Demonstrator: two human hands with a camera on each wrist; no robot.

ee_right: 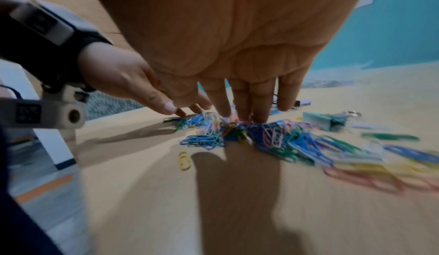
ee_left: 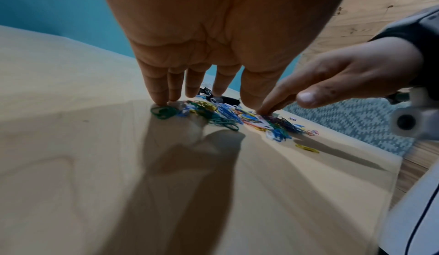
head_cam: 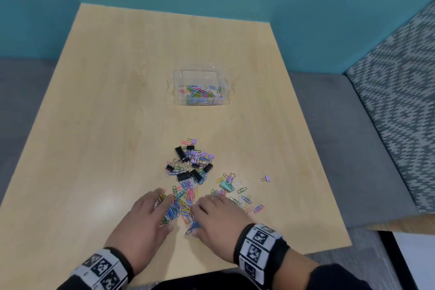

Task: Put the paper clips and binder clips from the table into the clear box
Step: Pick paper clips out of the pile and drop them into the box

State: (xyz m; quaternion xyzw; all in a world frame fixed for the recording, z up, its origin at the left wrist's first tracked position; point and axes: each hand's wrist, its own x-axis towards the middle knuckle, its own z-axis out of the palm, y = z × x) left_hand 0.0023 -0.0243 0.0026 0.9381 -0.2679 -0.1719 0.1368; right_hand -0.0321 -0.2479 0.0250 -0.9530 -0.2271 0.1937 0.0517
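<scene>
A heap of coloured paper clips lies near the table's front edge, with black and purple binder clips just behind it. My left hand and right hand flank the heap, fingers straight, tips pressing on the clips. The left wrist view shows the left fingers on the paper clips. From the right wrist, the right fingers touch the paper clips. The clear box stands farther back, holding several paper clips.
A mint binder clip and loose paper clips lie right of the heap; a lone purple binder clip sits farther right. The wooden table meets a teal wall; a patterned seat is at the right.
</scene>
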